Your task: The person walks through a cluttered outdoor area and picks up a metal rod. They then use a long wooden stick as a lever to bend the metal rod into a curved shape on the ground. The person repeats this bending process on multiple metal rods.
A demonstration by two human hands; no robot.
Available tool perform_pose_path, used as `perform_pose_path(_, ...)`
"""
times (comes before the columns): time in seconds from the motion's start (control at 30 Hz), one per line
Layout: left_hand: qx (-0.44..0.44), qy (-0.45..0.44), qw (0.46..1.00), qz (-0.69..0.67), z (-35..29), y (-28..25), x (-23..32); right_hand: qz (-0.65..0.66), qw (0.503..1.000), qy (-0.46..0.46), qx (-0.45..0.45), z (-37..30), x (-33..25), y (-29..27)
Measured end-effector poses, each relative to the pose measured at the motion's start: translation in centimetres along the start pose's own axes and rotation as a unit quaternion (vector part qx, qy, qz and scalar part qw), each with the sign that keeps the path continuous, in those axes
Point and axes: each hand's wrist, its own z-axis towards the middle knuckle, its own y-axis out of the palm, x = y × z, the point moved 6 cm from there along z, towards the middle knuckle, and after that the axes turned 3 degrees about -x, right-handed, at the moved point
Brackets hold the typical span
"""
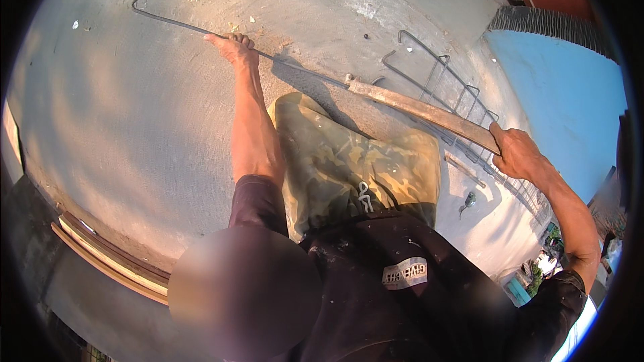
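Observation:
A thin dark metal rod (302,69) with a bent hook at its far-left end runs slantwise across the ground in front of me. My left hand (233,48) is closed round it, thumb stretched along the rod. Its right end meets the tip of a long, worn wooden bar (422,110); how the two join there is too small to make out. With my right hand (518,150) I grip the other end of the bar, out to my right. Bar and rod lie nearly in one line, beyond my knees in camouflage trousers (355,161).
A frame of bent metal rods (443,80) lies on the ground at the right, partly behind the bar. Near it are a short stick (465,169) and a small dark object (468,202). A blue wall (557,100) stands far right; long boards (111,258) lie at the lower left.

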Motion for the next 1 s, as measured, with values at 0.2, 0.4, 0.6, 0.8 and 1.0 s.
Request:
perform_pose_path(0.2, 0.058, -0.028, 0.998, -0.02, -0.5, -0.8, -0.1, 0.021, 1.0, -0.009, -0.013, -0.4, -0.7, -1.3)
perform_pose_path(0.4, 0.025, -0.019, 0.999, -0.036, -0.5, -0.3, -0.2, 0.025, 0.999, 0.027, -0.04, 0.0, -0.6, -0.2)
perform_pose_path(0.6, 0.033, 0.0, 0.999, 0.015, -1.0, 0.0, -0.1, 0.026, 1.0, 0.004, -0.004, 0.1, -0.4, 0.0)
perform_pose_path(0.8, 0.091, -0.014, 0.994, 0.06, -0.9, -0.2, 0.1, 0.007, 1.0, 0.004, -0.012, 0.3, -0.4, -0.9)
perform_pose_path(1.0, 0.119, 0.01, 0.971, 0.205, -2.5, -1.4, -0.5, 0.004, 1.0, -0.007, 0.014, 0.6, -0.1, 0.3)
